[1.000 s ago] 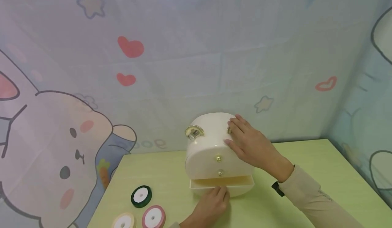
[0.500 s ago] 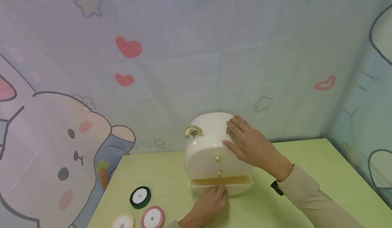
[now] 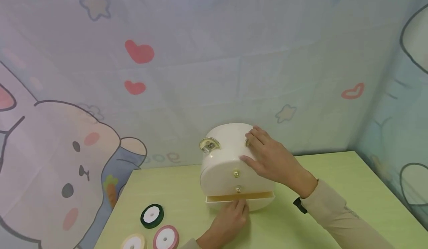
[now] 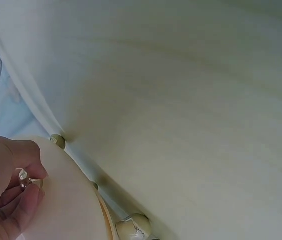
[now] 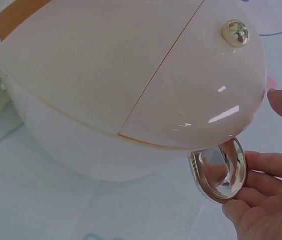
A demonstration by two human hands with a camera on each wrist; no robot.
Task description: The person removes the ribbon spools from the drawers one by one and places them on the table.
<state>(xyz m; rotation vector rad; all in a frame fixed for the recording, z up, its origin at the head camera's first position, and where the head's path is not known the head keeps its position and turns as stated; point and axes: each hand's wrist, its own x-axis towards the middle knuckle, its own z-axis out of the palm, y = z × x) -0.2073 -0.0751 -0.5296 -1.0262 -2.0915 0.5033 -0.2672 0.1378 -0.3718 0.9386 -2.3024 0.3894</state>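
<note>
A white, round-topped drawer box (image 3: 217,176) stands on the table, with two gold knobs on its upper front. Its bottom drawer (image 3: 260,203) is pulled partway out. My left hand (image 3: 229,221) is at the drawer's front, and in the left wrist view its thumb and fingers pinch a small shiny knob (image 4: 24,179). My right hand (image 3: 272,158) rests on the box's upper right side. Seen from the right wrist, its fingers lie against a gold ear-shaped piece (image 5: 218,170), the thumb held apart. A matching gold ear (image 3: 210,144) shows on the box's left.
Left of the box lie a dark green ribbon spool (image 3: 152,216), a pink ribbon spool (image 3: 166,238) and a cream ribbon spool (image 3: 133,241). Behind the light green table (image 3: 180,182) hangs a printed cloth backdrop (image 3: 200,55), close to the box.
The bottom drawer has slid slightly inward, its opening narrower, with my left hand moving along at its front. My right hand keeps its place on the box. The head view has shifted a little.
</note>
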